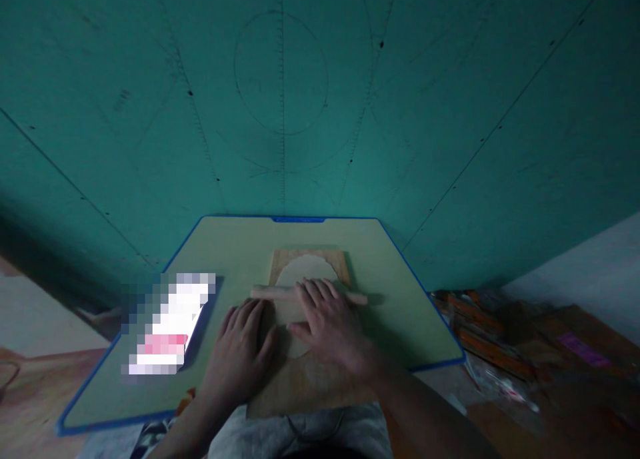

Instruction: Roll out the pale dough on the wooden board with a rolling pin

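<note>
Both pin [273,292] ends (R hand [327,319] atop) overhang brd [305,392] edges; room R.

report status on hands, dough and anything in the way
Right hand over rolling pin; left hand near its left end, contact unclear. Dough flat on board, pin across it. Pixelated bright object on table, left side, apart from dough.
</note>
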Demonstrator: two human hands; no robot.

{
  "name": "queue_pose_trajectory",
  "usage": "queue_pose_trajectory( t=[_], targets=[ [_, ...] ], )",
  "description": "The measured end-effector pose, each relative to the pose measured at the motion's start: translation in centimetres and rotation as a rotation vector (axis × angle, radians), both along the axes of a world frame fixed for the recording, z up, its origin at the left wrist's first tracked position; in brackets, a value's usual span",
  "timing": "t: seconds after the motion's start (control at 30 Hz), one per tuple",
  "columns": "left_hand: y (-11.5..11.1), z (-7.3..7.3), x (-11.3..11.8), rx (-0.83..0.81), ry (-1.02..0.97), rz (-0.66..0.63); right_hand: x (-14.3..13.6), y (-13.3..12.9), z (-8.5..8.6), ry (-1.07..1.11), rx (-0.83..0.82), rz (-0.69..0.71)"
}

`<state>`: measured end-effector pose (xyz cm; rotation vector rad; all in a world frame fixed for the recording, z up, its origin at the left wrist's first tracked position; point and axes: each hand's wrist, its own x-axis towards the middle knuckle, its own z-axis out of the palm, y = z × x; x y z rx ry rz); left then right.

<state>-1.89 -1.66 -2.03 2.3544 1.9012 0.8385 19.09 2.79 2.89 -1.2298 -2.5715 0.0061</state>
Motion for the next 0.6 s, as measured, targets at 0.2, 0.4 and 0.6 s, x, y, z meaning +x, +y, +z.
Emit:
queue_pose_trajectory(
  t=[0.2,0.4,0.6],
  targets=[
    [0.2,-0.9,-0.7,0.056,0.014,-0.020,-0.2,-0.2,0.5,0.033,0.015,-0.016],
    [1.1,-1.4,-2.2,0.087,0.029,-0.076,-0.4,-0.1,0.9,0.082,0.032,-0.028],
    [0.5,0.1,-1.5,0.043,0.060,-0.069,-0.3,-0.1,0.4,0.179,0.052,-0.019]
  ],
)
